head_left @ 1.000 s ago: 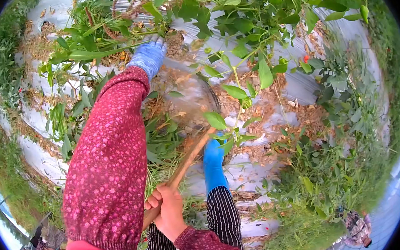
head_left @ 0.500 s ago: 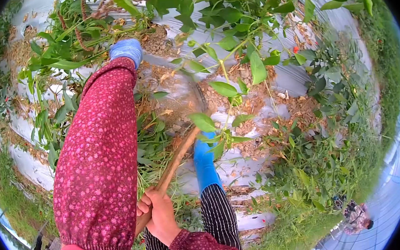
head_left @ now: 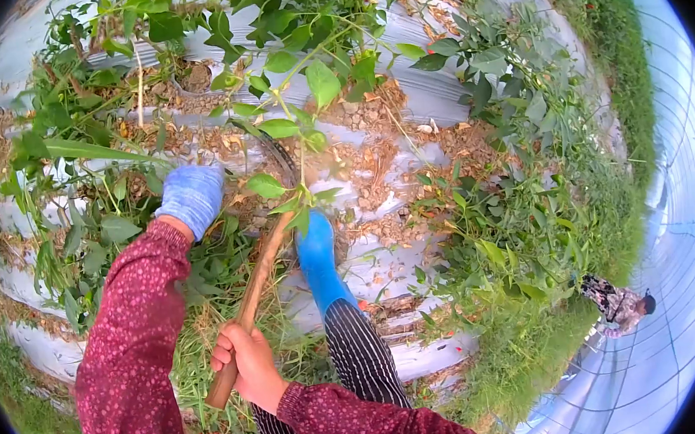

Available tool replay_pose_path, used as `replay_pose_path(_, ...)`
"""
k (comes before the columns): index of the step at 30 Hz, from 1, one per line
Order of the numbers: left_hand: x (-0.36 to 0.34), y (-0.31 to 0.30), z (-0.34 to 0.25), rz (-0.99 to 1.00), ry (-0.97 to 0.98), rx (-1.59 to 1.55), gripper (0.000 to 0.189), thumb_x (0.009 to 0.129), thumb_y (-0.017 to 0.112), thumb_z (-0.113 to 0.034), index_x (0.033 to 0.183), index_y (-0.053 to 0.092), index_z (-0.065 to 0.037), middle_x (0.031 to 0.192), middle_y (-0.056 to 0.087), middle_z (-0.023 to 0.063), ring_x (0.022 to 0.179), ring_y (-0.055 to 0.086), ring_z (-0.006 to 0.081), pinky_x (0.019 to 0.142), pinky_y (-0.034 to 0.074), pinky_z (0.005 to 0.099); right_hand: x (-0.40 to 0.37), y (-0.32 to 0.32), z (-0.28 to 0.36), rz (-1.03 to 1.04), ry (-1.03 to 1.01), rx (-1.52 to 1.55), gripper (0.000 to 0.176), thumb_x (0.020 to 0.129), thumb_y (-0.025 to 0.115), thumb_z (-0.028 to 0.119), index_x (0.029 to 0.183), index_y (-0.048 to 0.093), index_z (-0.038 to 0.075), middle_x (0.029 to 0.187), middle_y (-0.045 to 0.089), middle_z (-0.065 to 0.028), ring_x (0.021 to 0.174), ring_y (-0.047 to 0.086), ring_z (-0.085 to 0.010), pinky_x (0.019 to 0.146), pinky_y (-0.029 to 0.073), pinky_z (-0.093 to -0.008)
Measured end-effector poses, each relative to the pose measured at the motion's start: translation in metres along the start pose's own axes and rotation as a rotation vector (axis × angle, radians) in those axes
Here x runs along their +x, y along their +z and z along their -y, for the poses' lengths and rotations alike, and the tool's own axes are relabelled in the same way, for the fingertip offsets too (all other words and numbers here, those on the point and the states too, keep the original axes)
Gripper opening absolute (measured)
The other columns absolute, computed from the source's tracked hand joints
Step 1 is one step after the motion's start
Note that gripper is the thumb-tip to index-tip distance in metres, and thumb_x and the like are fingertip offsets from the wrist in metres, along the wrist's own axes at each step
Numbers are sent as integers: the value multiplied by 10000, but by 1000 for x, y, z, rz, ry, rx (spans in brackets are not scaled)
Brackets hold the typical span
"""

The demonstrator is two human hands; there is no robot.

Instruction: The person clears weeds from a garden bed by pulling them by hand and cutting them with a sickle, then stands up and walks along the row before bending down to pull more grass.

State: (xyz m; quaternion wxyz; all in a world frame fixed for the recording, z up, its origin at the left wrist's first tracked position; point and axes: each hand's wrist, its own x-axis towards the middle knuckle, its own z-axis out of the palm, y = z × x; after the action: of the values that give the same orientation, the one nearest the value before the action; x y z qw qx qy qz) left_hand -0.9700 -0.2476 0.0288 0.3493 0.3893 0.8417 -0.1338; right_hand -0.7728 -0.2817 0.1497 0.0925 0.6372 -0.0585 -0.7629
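In the head view, my right hand (head_left: 248, 362) is bare and closed around the wooden handle of a sickle (head_left: 260, 280). Its dark curved blade (head_left: 276, 153) points up and left, partly behind pepper-like leaves, close above the soil. My left hand (head_left: 193, 197), in a blue-white knit glove, makes a fist left of the blade. A long green grass leaf (head_left: 98, 150) runs into the top of this fist; the fingers are partly hidden. A green leafy plant (head_left: 280, 129) hangs over the blade and handle.
Silvery plastic mulch (head_left: 387, 284) covers the bed, with brown soil (head_left: 371, 160) in its torn holes. My blue boot (head_left: 319, 253) stands right of the handle. Low leafy plants (head_left: 497, 244) grow on the right. Another person (head_left: 615, 304) is at the lower right.
My left hand has come down and left, nearer to me, with the grass leaf. The sickle and my right hand are slightly further left in view; the camera view has shifted too.
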Motion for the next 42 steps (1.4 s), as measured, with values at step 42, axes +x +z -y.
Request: replay_pose_path(42, -288, 99, 43, -19, -256, -913, 298, 902, 475, -310, 1006, 572, -48, 725, 609, 200, 706, 597, 387, 654, 476, 475, 21, -32, -23, 27, -112, -252, 201, 884, 499, 159, 715, 390, 162, 601, 343, 87, 487, 341, -43, 495, 343, -230)
